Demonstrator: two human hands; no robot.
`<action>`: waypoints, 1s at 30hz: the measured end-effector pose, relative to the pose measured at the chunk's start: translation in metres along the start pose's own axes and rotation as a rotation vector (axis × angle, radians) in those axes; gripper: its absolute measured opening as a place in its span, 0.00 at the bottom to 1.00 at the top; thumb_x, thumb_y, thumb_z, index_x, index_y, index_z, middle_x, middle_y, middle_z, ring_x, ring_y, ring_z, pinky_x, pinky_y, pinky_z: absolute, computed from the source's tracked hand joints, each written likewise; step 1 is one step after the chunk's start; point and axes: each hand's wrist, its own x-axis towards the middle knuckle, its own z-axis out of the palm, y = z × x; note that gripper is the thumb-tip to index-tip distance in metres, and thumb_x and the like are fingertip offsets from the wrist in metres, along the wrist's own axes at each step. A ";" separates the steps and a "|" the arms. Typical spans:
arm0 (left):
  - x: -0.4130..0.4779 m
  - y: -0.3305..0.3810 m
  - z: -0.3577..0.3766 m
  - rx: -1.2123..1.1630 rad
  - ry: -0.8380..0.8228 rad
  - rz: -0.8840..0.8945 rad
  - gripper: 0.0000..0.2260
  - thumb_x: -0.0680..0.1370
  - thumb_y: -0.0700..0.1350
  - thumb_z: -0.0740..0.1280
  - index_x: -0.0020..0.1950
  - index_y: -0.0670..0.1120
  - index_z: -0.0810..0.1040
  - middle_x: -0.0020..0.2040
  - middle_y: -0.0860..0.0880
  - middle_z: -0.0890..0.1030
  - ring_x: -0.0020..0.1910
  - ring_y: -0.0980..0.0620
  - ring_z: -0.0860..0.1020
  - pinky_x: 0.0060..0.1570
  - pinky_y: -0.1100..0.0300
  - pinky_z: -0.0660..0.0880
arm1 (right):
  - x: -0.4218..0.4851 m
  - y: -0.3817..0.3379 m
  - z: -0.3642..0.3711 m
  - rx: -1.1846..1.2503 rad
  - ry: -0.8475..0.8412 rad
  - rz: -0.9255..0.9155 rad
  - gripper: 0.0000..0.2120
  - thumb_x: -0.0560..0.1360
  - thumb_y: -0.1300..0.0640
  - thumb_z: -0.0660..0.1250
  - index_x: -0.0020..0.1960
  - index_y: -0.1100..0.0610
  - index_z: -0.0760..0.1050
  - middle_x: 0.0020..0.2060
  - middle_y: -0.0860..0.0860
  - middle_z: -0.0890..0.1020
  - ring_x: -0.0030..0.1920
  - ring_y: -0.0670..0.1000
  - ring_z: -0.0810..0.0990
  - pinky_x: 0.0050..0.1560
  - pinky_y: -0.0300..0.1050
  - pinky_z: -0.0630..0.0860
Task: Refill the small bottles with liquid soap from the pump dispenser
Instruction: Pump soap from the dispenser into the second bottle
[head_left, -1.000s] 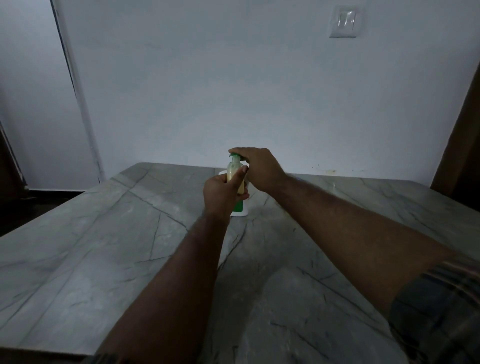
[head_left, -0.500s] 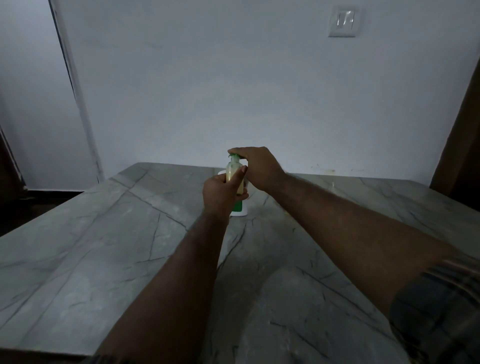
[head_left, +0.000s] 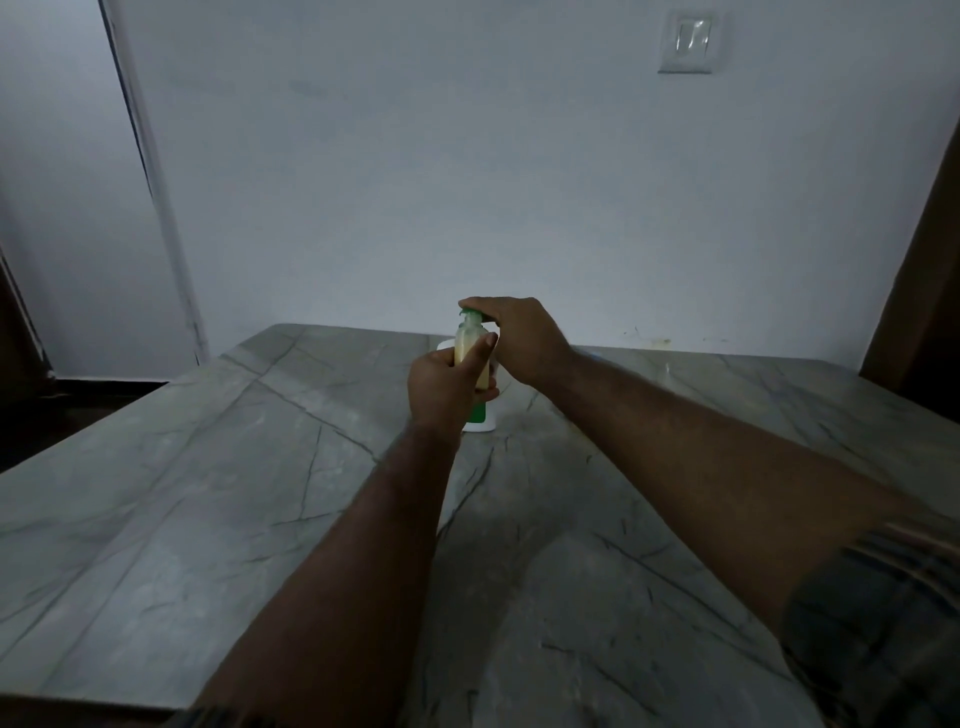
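Note:
A small clear bottle (head_left: 466, 345) partly filled with yellowish soap is held upright in my left hand (head_left: 444, 392), its mouth just under the green pump spout. My right hand (head_left: 522, 338) lies palm down on top of the green pump head (head_left: 470, 312) of the dispenser. The dispenser (head_left: 480, 418) is white with a green label and stands on the grey marble table (head_left: 208, 493) behind the small bottle; most of it is hidden by my hands.
The table's far edge meets a plain pale wall with a light switch (head_left: 687, 41) high up at the right. A brown door frame (head_left: 914, 291) stands at the right, and a dark gap lies beyond the table's left edge.
Hardly anything differs: both hands stay on the bottle and the pump head, with only a slight shift of the view.

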 end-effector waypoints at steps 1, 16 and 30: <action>-0.001 0.000 0.000 0.003 -0.001 0.002 0.18 0.75 0.54 0.74 0.47 0.38 0.83 0.35 0.52 0.82 0.29 0.63 0.81 0.26 0.71 0.74 | 0.000 0.000 0.000 -0.006 -0.007 -0.003 0.21 0.75 0.67 0.63 0.67 0.58 0.74 0.64 0.54 0.79 0.64 0.51 0.77 0.68 0.44 0.71; 0.001 -0.006 0.000 -0.046 -0.001 -0.037 0.21 0.73 0.57 0.74 0.50 0.38 0.82 0.41 0.46 0.85 0.34 0.55 0.85 0.33 0.61 0.82 | 0.003 -0.003 -0.009 -0.066 -0.041 -0.023 0.25 0.73 0.71 0.63 0.69 0.59 0.71 0.66 0.55 0.76 0.67 0.53 0.74 0.70 0.46 0.68; -0.001 -0.004 0.000 -0.047 0.009 0.041 0.12 0.74 0.56 0.74 0.39 0.49 0.80 0.38 0.50 0.84 0.34 0.57 0.85 0.32 0.62 0.81 | 0.002 -0.004 -0.004 -0.014 -0.026 0.011 0.23 0.74 0.67 0.64 0.69 0.58 0.72 0.66 0.54 0.77 0.66 0.52 0.75 0.69 0.49 0.70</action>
